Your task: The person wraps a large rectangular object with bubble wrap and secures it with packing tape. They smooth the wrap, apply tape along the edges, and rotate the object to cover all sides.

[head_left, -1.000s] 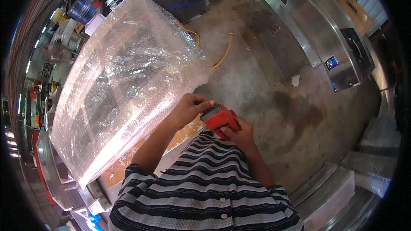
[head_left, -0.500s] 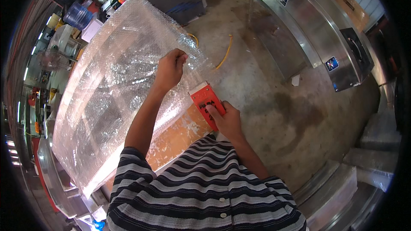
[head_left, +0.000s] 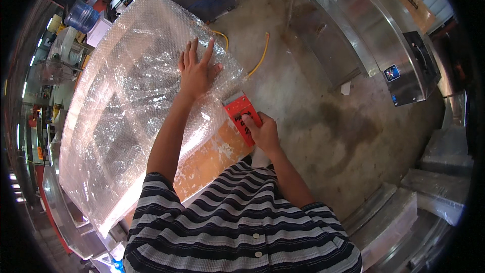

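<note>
A large sheet of clear bubble wrap [head_left: 126,86] covers a broad, flat panel-like thing on the left. My left hand [head_left: 196,73] lies on its upper right part, palm down with fingers spread. What is under the wrap shows only dimly. In my right hand [head_left: 263,134] is a red tape dispenser [head_left: 239,112] with black handwriting and a pale metal end, my thumb on top of it. Its metal end is close to the wrap's right edge; I cannot tell whether they touch.
A worn brown tabletop [head_left: 209,157] shows below the wrap. A stainless steel hooded unit [head_left: 364,35] stands at the far right. On the concrete floor lie a yellow hose [head_left: 261,60] and a white scrap [head_left: 345,88]. Wrapped boxes [head_left: 389,212] stand at the lower right.
My left hand has gone from a closed pinch above the wrap to lying spread on it. The tape dispenser has shifted slightly up and left in view.
</note>
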Available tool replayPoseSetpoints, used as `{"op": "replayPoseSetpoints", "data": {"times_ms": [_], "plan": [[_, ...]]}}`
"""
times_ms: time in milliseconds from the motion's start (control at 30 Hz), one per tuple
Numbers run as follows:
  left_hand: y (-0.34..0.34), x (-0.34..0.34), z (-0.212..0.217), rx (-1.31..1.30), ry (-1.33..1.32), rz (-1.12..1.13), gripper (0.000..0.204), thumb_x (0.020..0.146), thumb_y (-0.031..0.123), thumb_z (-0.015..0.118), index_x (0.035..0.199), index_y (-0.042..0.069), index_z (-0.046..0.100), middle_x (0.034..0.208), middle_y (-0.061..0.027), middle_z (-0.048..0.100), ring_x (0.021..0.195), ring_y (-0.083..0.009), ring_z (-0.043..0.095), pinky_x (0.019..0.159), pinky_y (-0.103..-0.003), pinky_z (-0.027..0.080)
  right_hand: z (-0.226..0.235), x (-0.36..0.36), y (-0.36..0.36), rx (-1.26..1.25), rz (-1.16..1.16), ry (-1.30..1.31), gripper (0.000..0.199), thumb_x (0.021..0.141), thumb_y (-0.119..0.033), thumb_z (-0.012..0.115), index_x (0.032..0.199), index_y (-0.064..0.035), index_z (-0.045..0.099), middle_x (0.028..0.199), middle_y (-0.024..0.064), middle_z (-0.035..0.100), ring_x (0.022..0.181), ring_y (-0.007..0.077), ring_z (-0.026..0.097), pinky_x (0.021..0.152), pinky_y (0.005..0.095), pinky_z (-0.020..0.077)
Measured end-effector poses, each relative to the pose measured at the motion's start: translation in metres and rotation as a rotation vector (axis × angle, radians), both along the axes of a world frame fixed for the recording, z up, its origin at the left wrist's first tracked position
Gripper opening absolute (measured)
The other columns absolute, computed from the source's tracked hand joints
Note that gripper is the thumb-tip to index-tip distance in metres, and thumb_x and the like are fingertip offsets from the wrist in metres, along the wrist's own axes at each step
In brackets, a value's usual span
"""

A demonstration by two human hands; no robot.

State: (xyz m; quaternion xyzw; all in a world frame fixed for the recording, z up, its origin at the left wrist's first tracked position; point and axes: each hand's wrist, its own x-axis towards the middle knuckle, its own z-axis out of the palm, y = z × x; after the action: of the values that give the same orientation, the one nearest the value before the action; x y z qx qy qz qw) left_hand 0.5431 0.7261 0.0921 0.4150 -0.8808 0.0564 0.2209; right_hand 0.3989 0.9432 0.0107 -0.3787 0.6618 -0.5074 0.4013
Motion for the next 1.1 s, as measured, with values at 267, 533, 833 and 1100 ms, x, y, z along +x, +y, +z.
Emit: {"op": "replayPoseSetpoints", "data": {"times_ms": [267,533,833,1100], "plan": [[-0.009,0.006,-0.006,0.098,-0.15,0.029,0.062,0.101,0.055,0.051,0.156,0.029,0.042,0.165,-0.0264,0.022,0.154,-0.0457,0.014,0.121,-0.064,0.01,-0.047,0.0,-0.008,-0.055,0.098,-0.24,0.048,0.093,-0.045,0.073,0.094,0.0022,0.069,0.077,0.0083,0.07,0.072,0.0135,0.064,0.068,0.0342,0.053],[-0.014,0.004,-0.006,0.138,-0.184,0.019,0.062,0.101,0.054,0.051,0.157,0.029,0.04,0.165,-0.0266,0.02,0.154,-0.0465,0.014,0.121,-0.064,0.01,-0.082,-0.007,-0.018,0.007,0.213,-0.255,0.049,0.092,-0.045,0.074,0.108,0.0013,0.071,0.088,0.0105,0.073,0.08,0.0141,0.066,0.075,0.033,0.0542],[-0.019,0.003,-0.005,0.151,-0.194,0.016,0.064,0.102,0.054,0.05,0.159,0.028,0.037,0.165,-0.0269,0.019,0.154,-0.0473,0.014,0.121,-0.065,0.011,-0.104,0.003,-0.02,-0.089,0.155,-0.212,0.045,0.092,-0.041,0.074,0.113,-0.0017,0.069,0.091,0.0094,0.074,0.083,0.0135,0.068,0.078,0.0323,0.0544],[-0.017,0.004,-0.004,0.187,-0.255,0.069,0.066,0.103,0.059,0.044,0.16,0.027,0.034,0.167,-0.023,0.017,0.156,-0.0423,0.012,0.122,-0.063,0.011,-0.121,-0.008,-0.021,-0.147,0.203,-0.167,0.049,0.089,-0.041,0.077,0.117,-0.002,0.069,0.094,0.0079,0.075,0.084,0.0115,0.067,0.078,0.0323,0.0546]]}}
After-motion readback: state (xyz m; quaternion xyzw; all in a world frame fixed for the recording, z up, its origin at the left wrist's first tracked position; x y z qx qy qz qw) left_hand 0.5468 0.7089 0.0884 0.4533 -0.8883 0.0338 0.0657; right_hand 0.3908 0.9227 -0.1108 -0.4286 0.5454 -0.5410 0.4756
